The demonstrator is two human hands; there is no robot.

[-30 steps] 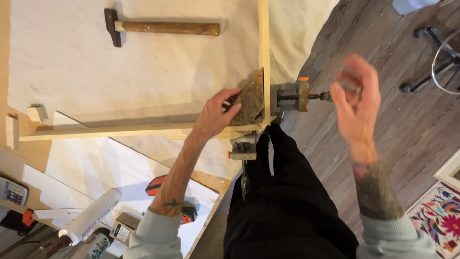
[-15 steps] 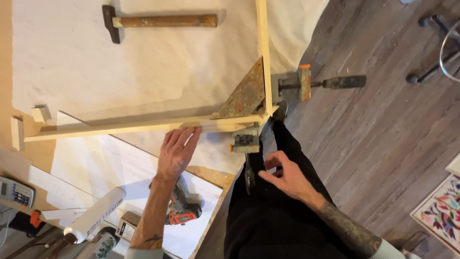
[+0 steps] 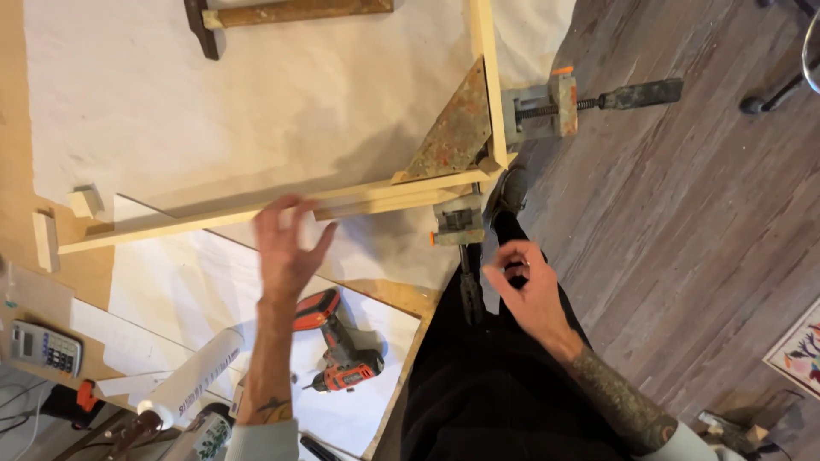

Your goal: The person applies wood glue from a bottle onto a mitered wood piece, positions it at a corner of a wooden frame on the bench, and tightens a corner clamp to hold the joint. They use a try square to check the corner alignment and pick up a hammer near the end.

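The open, empty left hand (image 3: pixel 286 248) is hovering just over the pale wooden frame strip (image 3: pixel 256 212); the right hand (image 3: pixel 525 290), loosely curled and empty, is hanging near the grey corner clamp (image 3: pixel 457 224). A careless push could be shifting the clamped joint out of square.

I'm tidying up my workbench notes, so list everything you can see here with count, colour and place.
wooden frame strips: two, pale, meeting at a corner near the bench edge
corner clamp: one, rusty, holding that corner
hammer: one, brown handle, top edge
drill: one, red and black, on white paper below the frame
calculator: one, grey, far left
caulk tube: one, white, lower left
wood offcuts: two, pale, left end of the frame
left hand: open, fingers over the lower strip
right hand: empty, below the clamp
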